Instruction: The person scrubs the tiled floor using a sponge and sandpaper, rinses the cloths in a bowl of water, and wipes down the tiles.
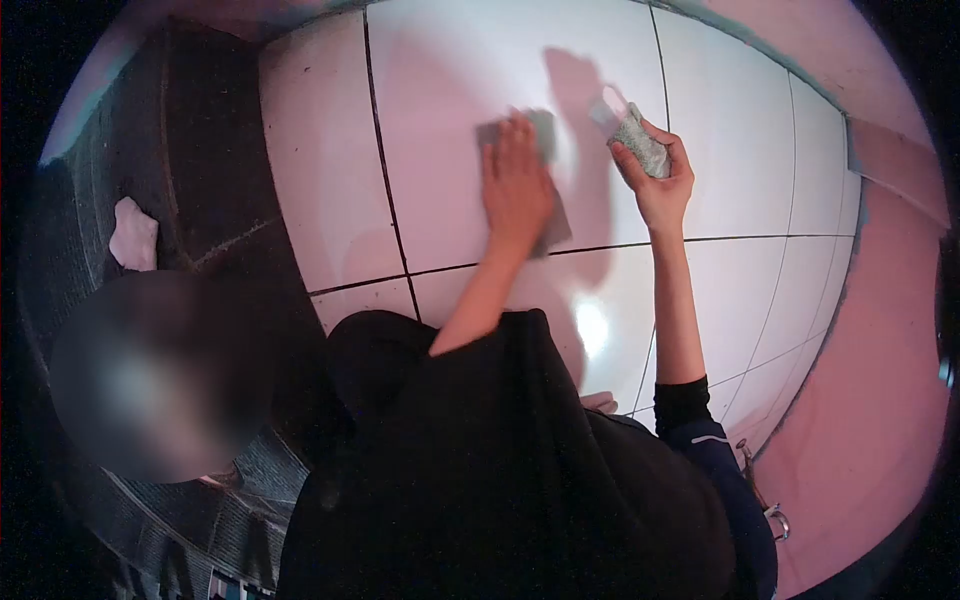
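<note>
Left hand (517,185) flat on a grey-green cloth (543,130), fingers extended, not clenched, slightly blurred. Cloth lies on the white tiles (740,190), partly under the palm. Right hand (660,185) fingers wrapped around a speckled green object (640,140) with a paler end, held just right of the cloth. Pale pink item (134,235) far left on dark surface (215,150).

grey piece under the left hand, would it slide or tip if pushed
The grey piece looks thin, so it is probably light for its size. It lies flat under the left hand, so tipping seems unlikely. The glossy white tiles would probably let it slide; blur leaves its stiffness unclear.
</note>
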A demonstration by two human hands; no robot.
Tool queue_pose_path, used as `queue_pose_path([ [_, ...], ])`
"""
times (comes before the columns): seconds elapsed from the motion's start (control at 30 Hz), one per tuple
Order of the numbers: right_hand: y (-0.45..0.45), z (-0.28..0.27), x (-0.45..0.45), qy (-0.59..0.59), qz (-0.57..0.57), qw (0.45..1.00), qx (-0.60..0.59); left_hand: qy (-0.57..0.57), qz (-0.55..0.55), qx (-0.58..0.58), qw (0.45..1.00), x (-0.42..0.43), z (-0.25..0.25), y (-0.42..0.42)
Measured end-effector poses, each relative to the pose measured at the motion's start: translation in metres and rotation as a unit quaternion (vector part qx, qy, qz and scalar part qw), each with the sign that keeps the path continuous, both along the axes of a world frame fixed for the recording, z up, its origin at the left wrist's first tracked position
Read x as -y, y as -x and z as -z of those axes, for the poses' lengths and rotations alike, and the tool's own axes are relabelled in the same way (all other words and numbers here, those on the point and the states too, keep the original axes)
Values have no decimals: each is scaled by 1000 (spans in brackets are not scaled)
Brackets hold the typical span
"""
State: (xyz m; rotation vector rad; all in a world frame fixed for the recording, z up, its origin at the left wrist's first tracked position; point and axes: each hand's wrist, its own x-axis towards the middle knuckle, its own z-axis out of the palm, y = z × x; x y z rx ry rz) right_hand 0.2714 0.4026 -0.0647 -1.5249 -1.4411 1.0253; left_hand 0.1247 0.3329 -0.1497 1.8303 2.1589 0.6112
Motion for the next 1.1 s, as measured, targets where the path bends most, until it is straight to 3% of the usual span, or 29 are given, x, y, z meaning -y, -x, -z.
queue_pose_path([
  [0.13, -1, 3, 2, -8, -6, 1000, 17, -44, -70, -25, 996, -26, 6, 57],
  [0.27, -5, 5, 5, -2, -4, 1000, 2, -57, -71, -49, 995, -27, 7, 56],
  [0.43, 2, -1, 5, 21, -8, 1000, -12, 13, 80, -36, 996, 9, 0, -14],
  [0.53, 1, 1, 4, 32, -13, 999, -27, 4, 88, -5, 996, 35, -17, -49],
  [0.8, 21, 3, 2, -38, -138, 986, 90, 29, 51, 44, 997, 71, -17, -59],
  [0.93, 8, -1, -8, -23, -132, 987, 90, 24, 60, 23, 998, 70, -18, -66],
  [1.0, 8, 0, -12, 44, -256, 962, 84, 23, 58, 30, 998, 72, -15, -60],
  [1.1, 16, 4, -11, 19, -168, 982, 86, 35, 58, 17, 998, 72, -15, -58],
])
